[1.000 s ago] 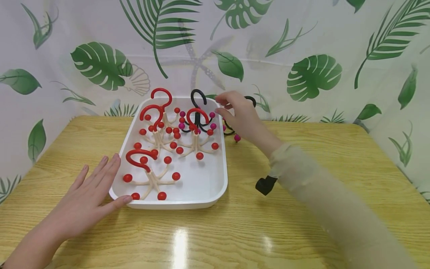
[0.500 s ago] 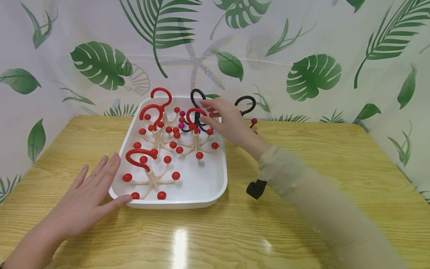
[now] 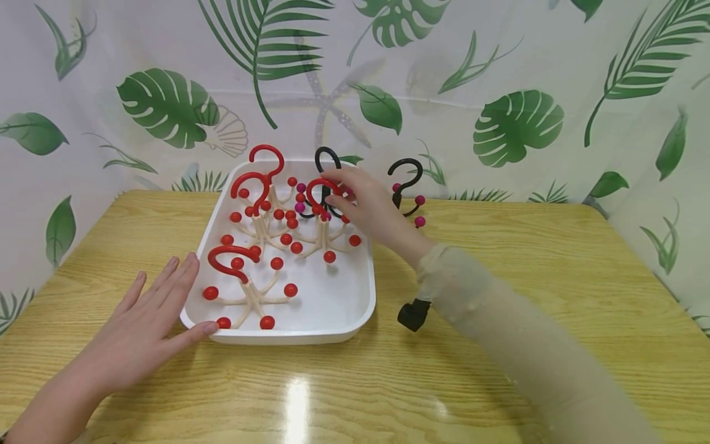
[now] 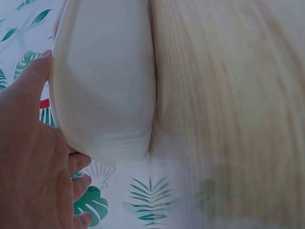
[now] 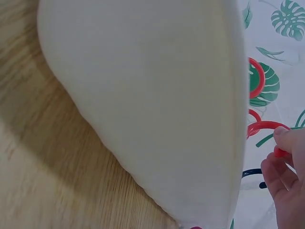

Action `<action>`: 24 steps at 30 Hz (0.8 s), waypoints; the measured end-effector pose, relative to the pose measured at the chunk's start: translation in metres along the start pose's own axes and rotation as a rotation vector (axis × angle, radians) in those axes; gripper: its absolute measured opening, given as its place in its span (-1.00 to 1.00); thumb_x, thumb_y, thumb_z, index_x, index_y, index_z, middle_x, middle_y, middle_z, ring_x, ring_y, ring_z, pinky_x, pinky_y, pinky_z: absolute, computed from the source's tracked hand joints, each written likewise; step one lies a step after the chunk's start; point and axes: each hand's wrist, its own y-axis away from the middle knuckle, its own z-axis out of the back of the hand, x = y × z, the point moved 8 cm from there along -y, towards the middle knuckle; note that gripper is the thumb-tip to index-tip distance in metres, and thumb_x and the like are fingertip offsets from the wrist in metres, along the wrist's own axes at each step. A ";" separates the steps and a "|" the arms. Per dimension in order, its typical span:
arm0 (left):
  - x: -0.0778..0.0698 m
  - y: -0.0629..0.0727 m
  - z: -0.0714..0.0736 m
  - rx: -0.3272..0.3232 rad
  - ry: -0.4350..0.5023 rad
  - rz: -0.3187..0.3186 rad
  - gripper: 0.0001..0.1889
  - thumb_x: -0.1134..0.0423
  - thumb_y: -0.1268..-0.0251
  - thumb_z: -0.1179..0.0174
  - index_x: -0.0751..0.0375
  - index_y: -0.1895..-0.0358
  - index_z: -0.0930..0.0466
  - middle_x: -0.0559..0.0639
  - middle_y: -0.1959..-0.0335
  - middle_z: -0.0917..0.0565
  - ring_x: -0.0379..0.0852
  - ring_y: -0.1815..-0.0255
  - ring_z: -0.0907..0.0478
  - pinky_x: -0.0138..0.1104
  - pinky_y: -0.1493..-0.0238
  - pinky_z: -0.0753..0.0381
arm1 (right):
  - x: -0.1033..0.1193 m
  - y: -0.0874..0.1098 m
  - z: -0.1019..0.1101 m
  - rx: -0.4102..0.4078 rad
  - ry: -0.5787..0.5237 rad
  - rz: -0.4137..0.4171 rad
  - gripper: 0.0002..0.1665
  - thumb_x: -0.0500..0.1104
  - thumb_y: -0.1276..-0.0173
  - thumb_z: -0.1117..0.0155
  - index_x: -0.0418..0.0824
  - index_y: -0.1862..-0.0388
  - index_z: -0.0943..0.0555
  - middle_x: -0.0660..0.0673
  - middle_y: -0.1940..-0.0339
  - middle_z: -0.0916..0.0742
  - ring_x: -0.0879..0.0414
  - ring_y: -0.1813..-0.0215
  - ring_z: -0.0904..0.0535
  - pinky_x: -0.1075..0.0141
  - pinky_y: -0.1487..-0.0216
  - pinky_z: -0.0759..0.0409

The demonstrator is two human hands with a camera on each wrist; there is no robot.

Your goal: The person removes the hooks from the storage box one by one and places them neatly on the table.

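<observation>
A white tray (image 3: 288, 338) holds several massagers with red hook handles and beige ball-tipped prongs. My right hand (image 3: 371, 209) reaches over the tray's right side and pinches the red hook of the rear-right massager (image 3: 323, 233). In the right wrist view, that red hook (image 5: 264, 125) passes between thumb and fingers of the hand (image 5: 291, 167). Just behind it stands a black-hooked massager (image 3: 327, 152) with magenta balls, partly hidden. My left hand (image 3: 141, 333) lies with straight fingers against the tray's front-left corner; in the left wrist view its thumb touches the rim.
A second black-hooked massager (image 3: 409, 174) with magenta balls stands outside the tray, behind my right wrist. Another red-hooked massager (image 3: 252, 299) sits in the tray's front left. The wooden table (image 3: 499, 259) ends at a leaf-printed cloth backdrop (image 3: 444, 111).
My right hand has moved left from near the black-hooked massager outside the tray to the rear-right red hook, and now pinches it. The left hand and tray have stayed in place.
</observation>
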 end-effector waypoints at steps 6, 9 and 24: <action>0.000 0.000 0.000 0.005 0.001 0.006 0.02 -0.40 -0.27 0.10 0.07 -0.53 0.43 0.09 -0.55 0.23 0.13 -0.53 0.36 -0.02 -0.38 0.65 | -0.001 -0.001 0.000 -0.037 -0.039 -0.013 -0.58 -0.21 -0.35 -0.27 -0.20 -0.18 -0.54 -0.09 -0.02 -0.64 0.13 0.10 -0.53 0.41 0.09 -0.56; 0.001 -0.001 -0.001 0.011 0.004 0.013 0.03 -0.41 -0.26 0.10 0.06 -0.53 0.44 0.10 -0.55 0.23 0.14 -0.53 0.36 -0.02 -0.37 0.66 | -0.002 -0.002 0.002 -0.064 -0.088 -0.033 -0.63 -0.21 -0.35 -0.27 -0.22 -0.12 -0.57 -0.09 0.02 -0.67 0.11 0.12 -0.54 0.36 0.10 -0.57; 0.001 -0.001 0.000 0.001 -0.004 0.005 0.02 -0.41 -0.26 0.10 0.07 -0.53 0.42 0.10 -0.55 0.22 0.13 -0.53 0.36 0.00 -0.38 0.64 | -0.006 -0.003 0.001 -0.109 -0.170 -0.139 -0.68 -0.19 -0.34 -0.28 -0.19 -0.07 -0.60 -0.07 0.12 -0.68 0.11 0.20 -0.53 0.38 0.18 -0.57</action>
